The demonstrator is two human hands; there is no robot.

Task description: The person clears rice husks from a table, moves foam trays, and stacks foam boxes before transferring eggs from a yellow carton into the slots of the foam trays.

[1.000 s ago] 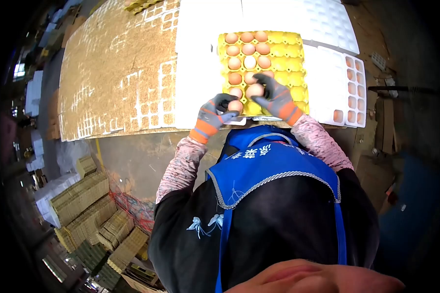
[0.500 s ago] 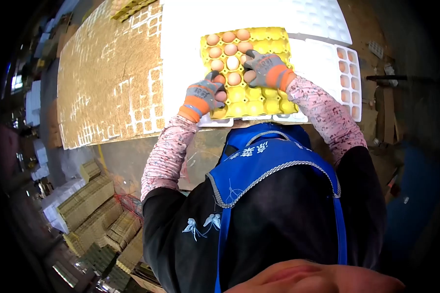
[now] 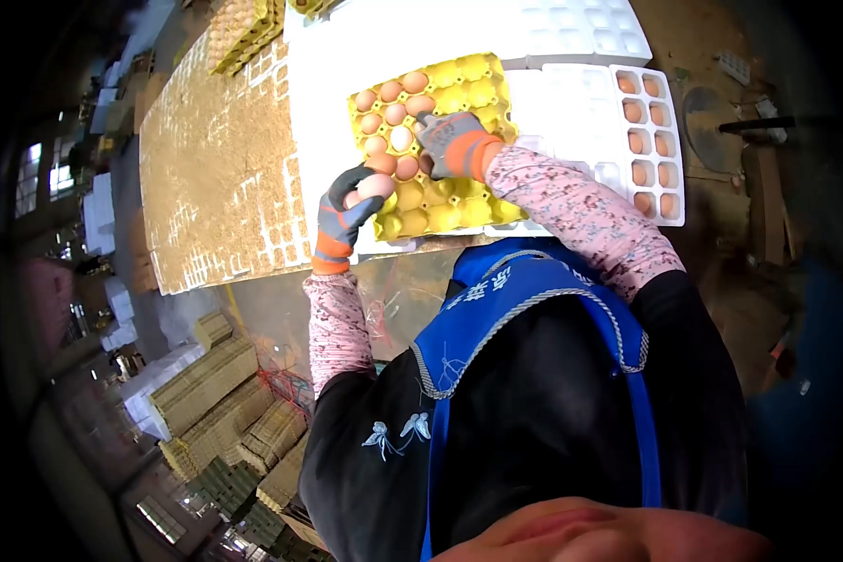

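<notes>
A yellow egg tray (image 3: 459, 201) lies at the near edge of the table, partly filled with brown eggs (image 3: 395, 113). My left hand (image 3: 339, 217), in a grey and orange glove, is closed around two eggs (image 3: 376, 187) just above the tray's near left corner. Over the middle of the tray, my right hand (image 3: 451, 142), gloved alike, has its fingers curled down at the eggs. A shaded egg (image 3: 426, 165) shows under its fingers; the palm hides the rest of the grip. Cups along the tray's right and near sides hold no eggs.
To the right stands a white foam tray (image 3: 648, 140) with eggs in its outer columns. Stacked yellow trays of eggs (image 3: 244, 33) sit at the far left on a brown, worn board (image 3: 206, 169). Bundled trays (image 3: 206, 384) are piled on the floor at lower left.
My left hand has lifted two eggs from the tray's near left side and drawn back left. My right hand stays at the middle eggs. The whole view has shifted a little.
</notes>
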